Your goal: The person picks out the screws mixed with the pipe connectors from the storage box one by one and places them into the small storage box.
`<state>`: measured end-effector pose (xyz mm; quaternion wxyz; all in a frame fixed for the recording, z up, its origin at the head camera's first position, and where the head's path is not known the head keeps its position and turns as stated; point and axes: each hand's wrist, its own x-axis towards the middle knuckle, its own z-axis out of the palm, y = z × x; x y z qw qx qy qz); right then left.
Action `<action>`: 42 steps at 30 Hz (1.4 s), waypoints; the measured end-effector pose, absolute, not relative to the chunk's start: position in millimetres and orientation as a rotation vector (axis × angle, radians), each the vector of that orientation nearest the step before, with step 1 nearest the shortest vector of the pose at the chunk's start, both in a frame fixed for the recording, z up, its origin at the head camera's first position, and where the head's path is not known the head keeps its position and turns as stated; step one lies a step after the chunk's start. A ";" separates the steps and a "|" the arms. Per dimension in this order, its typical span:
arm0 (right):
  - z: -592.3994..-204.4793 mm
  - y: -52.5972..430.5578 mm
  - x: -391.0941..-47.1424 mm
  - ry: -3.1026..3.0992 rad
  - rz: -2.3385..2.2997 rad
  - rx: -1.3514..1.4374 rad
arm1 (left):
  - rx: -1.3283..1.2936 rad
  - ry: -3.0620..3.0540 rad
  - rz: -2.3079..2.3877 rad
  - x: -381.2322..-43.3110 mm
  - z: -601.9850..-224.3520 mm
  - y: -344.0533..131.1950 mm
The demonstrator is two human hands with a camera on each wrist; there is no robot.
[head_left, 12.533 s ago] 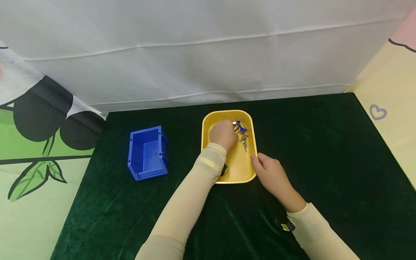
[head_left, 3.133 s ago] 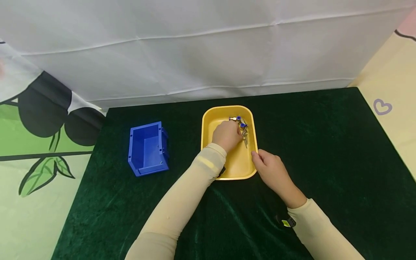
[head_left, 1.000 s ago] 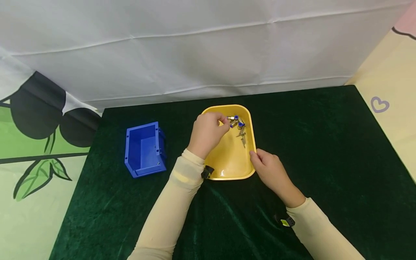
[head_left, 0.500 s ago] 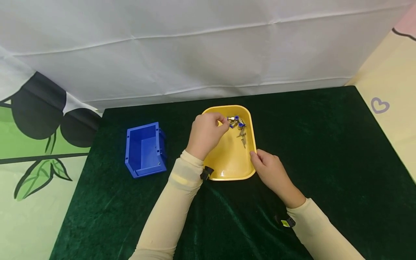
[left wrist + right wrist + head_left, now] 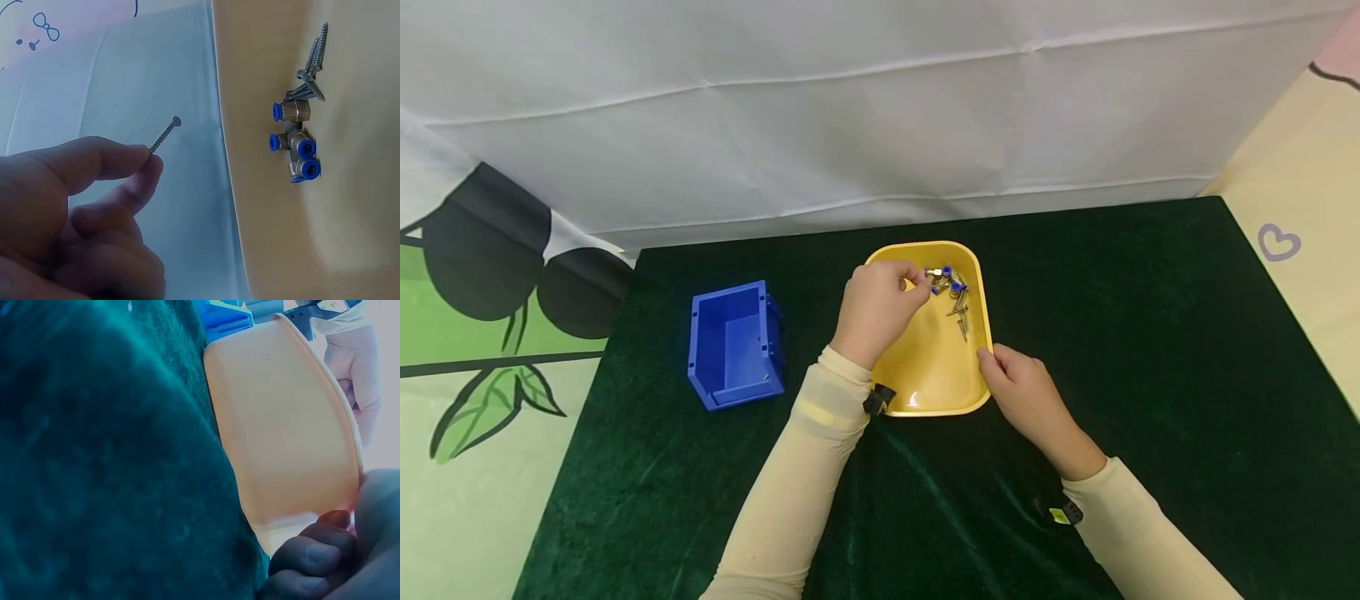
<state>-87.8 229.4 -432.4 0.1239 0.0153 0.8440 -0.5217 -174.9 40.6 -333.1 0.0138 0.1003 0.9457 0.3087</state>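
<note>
Thumb and index finger of my left hand (image 5: 880, 308) pinch a single screw (image 5: 165, 136), clearly visible in the left wrist view with its head pointing up and away. That hand is above the left side of a yellow tray (image 5: 925, 375). Inside the tray lie several loose screws (image 5: 317, 53) and several metal push-in fittings with blue collars (image 5: 299, 147), heaped toward its far right. My right hand (image 5: 1030, 400) grips the tray's right rim, thumb on top and the other fingers curled against the outer wall.
A blue open-front bin (image 5: 745, 350) stands left of the tray, with a tiny metal piece (image 5: 766, 377) near its front. Dark green cloth (image 5: 1112, 317) covers the table. A white curtain (image 5: 865, 150) hangs along the back edge.
Compared with about three seconds ago, my left hand has risen from the pile and moved left, now with a screw between its fingertips. Over the last second both hands have stayed nearly still.
</note>
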 end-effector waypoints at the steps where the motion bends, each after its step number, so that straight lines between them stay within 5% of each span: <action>1: -432.5 229.4 -87.9 2.462 -1.523 0.044 | 0.306 2.946 0.961 -175.0 -333.1 40.1; 42: -433.4 229.0 -86.2 2.461 -1.547 0.038 | 0.108 2.998 1.100 -159.0 -324.6 -29.9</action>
